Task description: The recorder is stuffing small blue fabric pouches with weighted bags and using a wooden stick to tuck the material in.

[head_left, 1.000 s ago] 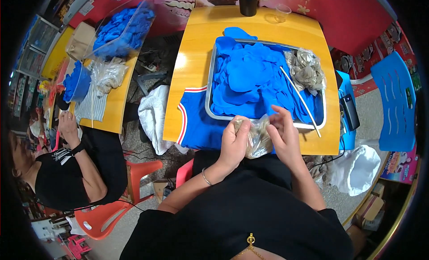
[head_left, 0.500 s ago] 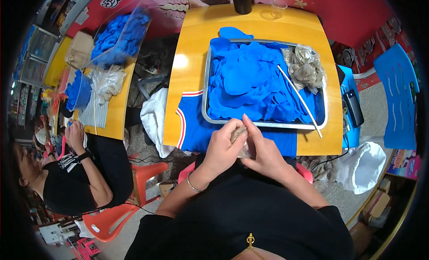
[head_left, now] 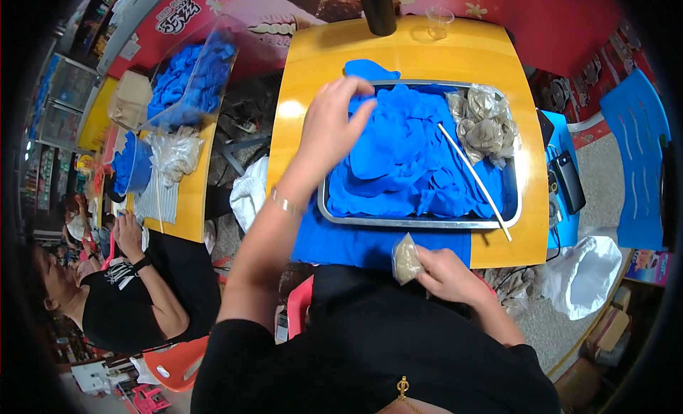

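Observation:
My right hand (head_left: 449, 275) grips a small clear plastic bag of sandy brown filling (head_left: 405, 259) over my lap, just off the table's near edge. Reaching over the tray's far left corner, my left hand (head_left: 333, 119) has thumb and fingertips apart and nothing visible between them. Its fingers are close to a heap of flat, rounded blue pieces (head_left: 402, 144), which look thin and soft. The metal tray (head_left: 416, 219) carries that heap, and one loose blue piece (head_left: 370, 70) lies beyond its far rim. Several more filled clear bags (head_left: 485, 122) rest at the tray's right end.
A pale stick (head_left: 474, 181) slants across the tray's right side. Blue cloth (head_left: 341, 242) covers the yellow table's (head_left: 519, 252) near edge. A clear cup (head_left: 439, 24) and dark cylinder (head_left: 377, 10) stand at the back. A person (head_left: 142, 286) works at the left table.
My hands have parted from around the bag. The left hand has swung up and away to the tray's far left; the right keeps the bag, slightly lower. The view has shifted a little.

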`<state>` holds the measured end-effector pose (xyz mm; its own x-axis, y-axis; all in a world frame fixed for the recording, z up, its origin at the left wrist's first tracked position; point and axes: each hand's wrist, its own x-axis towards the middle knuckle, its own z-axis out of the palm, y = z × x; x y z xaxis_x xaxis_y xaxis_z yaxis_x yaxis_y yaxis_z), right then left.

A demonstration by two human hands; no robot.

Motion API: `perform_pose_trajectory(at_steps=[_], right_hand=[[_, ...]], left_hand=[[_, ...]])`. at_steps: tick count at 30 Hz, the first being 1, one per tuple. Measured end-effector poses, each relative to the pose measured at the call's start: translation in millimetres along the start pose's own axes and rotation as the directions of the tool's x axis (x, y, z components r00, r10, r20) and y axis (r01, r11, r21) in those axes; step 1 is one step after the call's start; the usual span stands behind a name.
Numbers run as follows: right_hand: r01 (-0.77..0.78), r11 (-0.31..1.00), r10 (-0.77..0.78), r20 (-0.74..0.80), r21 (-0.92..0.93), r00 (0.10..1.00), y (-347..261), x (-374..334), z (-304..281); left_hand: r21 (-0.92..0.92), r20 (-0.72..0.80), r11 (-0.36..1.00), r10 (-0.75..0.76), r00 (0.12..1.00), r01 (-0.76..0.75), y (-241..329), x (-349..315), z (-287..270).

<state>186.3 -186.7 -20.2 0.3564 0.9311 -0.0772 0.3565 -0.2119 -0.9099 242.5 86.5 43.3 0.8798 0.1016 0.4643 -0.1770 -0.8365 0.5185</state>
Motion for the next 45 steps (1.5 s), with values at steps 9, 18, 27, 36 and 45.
perform_pose_trajectory(at_steps=[9,18,27,36,45], right_hand=[[0.049,0.996,-0.044,-0.072,0.074,0.996,3.4,-9.2,-20.4],[0.006,0.993,0.004,-0.081,0.121,0.997,11.7,-15.2,-19.4],[0.058,0.991,-0.048,-0.08,0.12,0.996,-6.6,-12.3,-11.9],[0.057,0.993,-0.045,-0.113,0.106,0.993,-5.6,-26.7,-5.0],[-0.143,0.989,0.141,0.039,0.049,0.989,-17.5,-34.8,-13.8]], left_hand=[[0.45,0.332,0.879,-0.326,0.885,0.156,-150.1,112.2,98.2],[0.05,0.036,0.988,-0.147,0.988,0.146,-119.6,118.1,80.8],[-0.122,0.413,0.992,0.064,0.909,-0.014,8.6,-9.2,38.2],[-0.029,0.085,0.991,0.129,0.988,-0.127,52.7,-54.6,32.0],[0.093,0.354,0.974,0.161,0.921,-0.206,83.6,-75.6,92.0]])
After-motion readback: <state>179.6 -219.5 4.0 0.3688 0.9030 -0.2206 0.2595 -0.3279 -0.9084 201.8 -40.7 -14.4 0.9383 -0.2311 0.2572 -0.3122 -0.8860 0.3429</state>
